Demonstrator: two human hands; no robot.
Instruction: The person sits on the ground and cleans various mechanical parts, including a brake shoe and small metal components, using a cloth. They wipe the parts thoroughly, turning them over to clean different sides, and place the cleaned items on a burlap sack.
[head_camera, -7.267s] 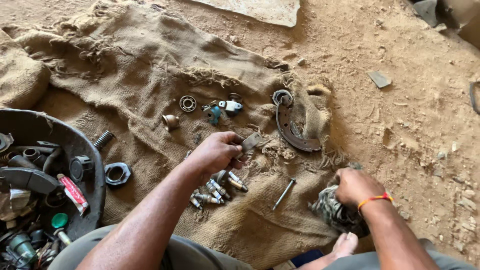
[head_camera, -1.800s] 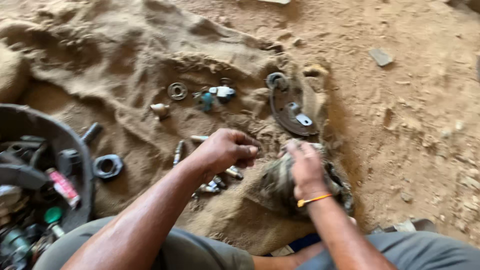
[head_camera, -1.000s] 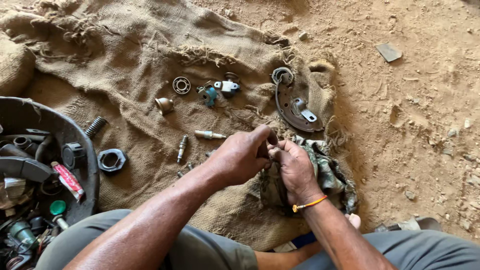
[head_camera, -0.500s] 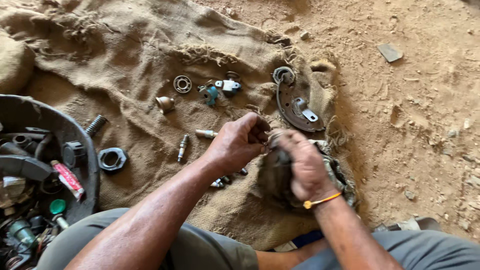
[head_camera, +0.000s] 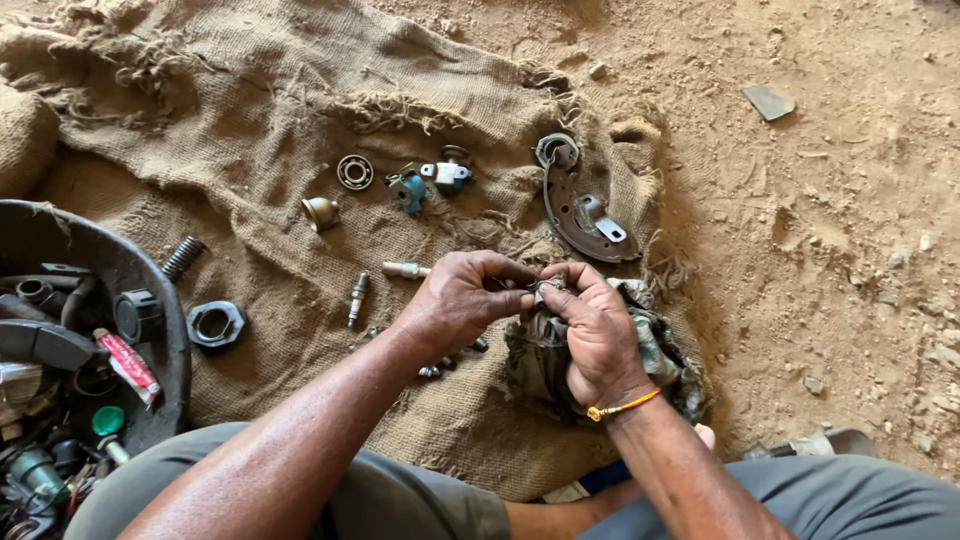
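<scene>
Hands: left hand and right hand meet fingertip to fingertip over the burlap, both sets of fingers pinched together on a small metal part held between them; its exact kind is too small to tell.
Rag: a grimy camouflage cloth is bunched under the right palm, and the part sits at its top edge, just at the fingertips.
Wrist: an orange band circles the right wrist, below the fingers.
Under the fingers: a few short bolts or plugs lie loose on the burlap sack, directly beneath the left hand.
Left of the fingers: a spark plug, a small bolt, a large hex nut and a coil spring, well apart from one another.
Far left: a black tub crowded with tools and a red tube.
Beyond the fingers: a brass cap, a ball bearing, a teal fitting, a silver clamp and a curved brake shoe.
Risk: the pinch is slight and likely oily, so I judge the part could slip during wiping, drop into the cloth folds or roll off the sack into the loose dirt, picking up grit or getting lost.
</scene>
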